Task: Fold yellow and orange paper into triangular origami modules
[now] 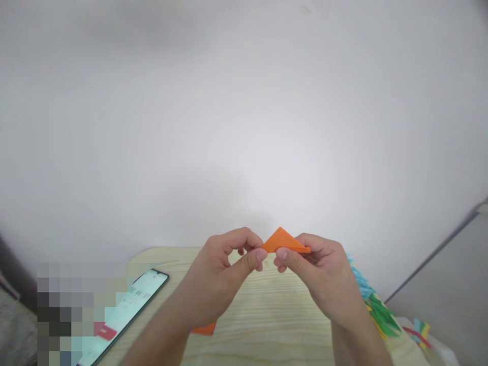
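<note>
Both hands hold a small piece of folded orange paper (281, 240) up above the table. It forms a flat triangle with its peak upward and a folded strip along the lower right edge. My left hand (229, 269) pinches the left corner between thumb and fingers. On the other side, my right hand (318, 269) grips the lower edge, its thumb in front and its fingers behind the paper. Partly hidden by my left wrist, another piece of orange paper (206, 328) lies on the table.
A phone showing a timer (133, 310) lies on the left of the pale wooden table (267, 325). Blue paper pieces (362, 282) and green paper pieces (383, 315) sit along the right edge. Behind the table rises a white wall (244, 122). Part of the lower left is pixelated.
</note>
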### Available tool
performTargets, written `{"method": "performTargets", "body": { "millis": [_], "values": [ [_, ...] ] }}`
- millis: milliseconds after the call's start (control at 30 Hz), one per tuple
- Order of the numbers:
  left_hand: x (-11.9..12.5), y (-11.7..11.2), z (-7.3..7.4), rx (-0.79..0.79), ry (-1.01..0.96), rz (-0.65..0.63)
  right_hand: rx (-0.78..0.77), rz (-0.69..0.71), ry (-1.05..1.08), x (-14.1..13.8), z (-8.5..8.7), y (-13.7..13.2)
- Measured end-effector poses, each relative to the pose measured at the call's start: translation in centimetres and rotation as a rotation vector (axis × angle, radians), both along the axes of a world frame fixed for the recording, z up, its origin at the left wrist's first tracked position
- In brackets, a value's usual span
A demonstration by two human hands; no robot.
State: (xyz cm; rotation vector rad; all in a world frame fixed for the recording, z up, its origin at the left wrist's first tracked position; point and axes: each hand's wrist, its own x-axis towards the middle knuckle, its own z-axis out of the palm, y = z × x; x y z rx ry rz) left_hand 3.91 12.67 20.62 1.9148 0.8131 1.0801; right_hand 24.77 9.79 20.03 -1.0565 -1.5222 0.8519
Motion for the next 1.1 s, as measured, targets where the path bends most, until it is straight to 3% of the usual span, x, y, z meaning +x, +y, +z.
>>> {"method": "performTargets", "body": {
  "millis": [333,600,1100],
  "values": [
    [-0.6,0.5,-0.2,-0.032,0.014,0.052,-0.065,0.010,0.096,0.6,0.3,0.4],
    [-0.7,0.7,-0.3,-0.067,-0.054,0.014,0.000,-0.009,0.154,0.2,-0.4,0.8],
    [-0.6,0.6,0.4,-0.198,-0.152,-0.093,-0.044,0.088,0.151,-0.5,0.5,0.2]
  ]
}}
